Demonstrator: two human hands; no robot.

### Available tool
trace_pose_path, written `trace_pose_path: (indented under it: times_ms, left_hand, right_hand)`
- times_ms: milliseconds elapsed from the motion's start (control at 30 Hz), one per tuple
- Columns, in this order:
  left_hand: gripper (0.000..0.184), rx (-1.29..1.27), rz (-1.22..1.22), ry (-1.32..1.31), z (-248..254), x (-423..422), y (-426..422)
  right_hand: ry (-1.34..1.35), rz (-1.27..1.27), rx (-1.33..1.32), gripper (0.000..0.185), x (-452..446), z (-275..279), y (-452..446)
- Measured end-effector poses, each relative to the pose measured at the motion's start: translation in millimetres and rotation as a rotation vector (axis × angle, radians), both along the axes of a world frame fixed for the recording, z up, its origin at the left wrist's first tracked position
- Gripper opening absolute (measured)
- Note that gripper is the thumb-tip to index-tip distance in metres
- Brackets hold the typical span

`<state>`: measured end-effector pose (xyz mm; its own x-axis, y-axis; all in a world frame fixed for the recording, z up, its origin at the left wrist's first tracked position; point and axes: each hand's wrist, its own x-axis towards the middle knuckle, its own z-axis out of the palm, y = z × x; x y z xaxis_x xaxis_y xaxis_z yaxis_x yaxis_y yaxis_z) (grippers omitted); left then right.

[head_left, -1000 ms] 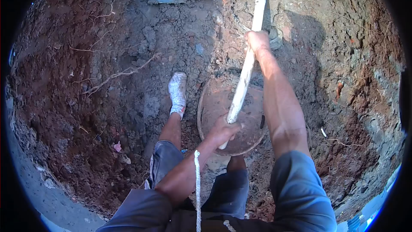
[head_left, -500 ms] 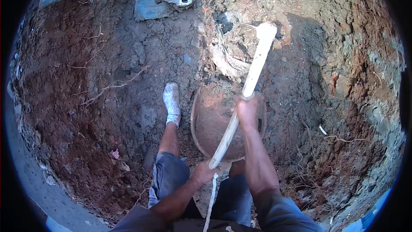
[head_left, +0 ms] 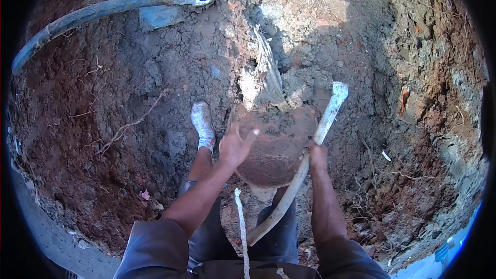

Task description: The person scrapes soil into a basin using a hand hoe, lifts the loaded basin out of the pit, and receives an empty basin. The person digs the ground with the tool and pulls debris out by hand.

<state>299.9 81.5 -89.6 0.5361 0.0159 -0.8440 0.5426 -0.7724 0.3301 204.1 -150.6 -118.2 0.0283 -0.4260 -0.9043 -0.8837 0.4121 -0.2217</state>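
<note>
My right hand (head_left: 317,156) is closed around a pale wooden handle (head_left: 283,204), which slants from the white-crusted end (head_left: 339,91) at upper right down to my thigh. My left hand (head_left: 236,145) is off the handle, fingers spread, over the left part of a round reddish-brown pan (head_left: 274,160). Loose dark soil lies in the pan's upper part. Just beyond its far rim, a pale, ragged piece of root or wood (head_left: 267,70) stands out of the ground.
A long curved handle (head_left: 108,8) with a holed end lies at upper left by a blue-grey flat piece (head_left: 160,16). A white-socked foot (head_left: 201,121) stands left of the pan. A white cord (head_left: 242,227) hangs in front. Thin roots (head_left: 137,121) stick out of the soil.
My left hand has let go of the handle and moved up over the pan. My right hand has drawn the handle back toward me and to the right. The view has shifted, showing more of the curved handle.
</note>
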Motion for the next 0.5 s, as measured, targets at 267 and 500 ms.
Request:
trace_pose_path:
  times_ms: [267,500]
  left_hand:
    - [0.077,0.333,-0.240,-0.081,-148,157,-123]
    - [0.048,0.311,-0.195,-0.016,-174,155,-99]
  right_hand:
    - [0.022,0.036,-0.066,0.038,-8,-25,23]
    - [0.019,0.757,-0.461,0.073,-6,-25,14]
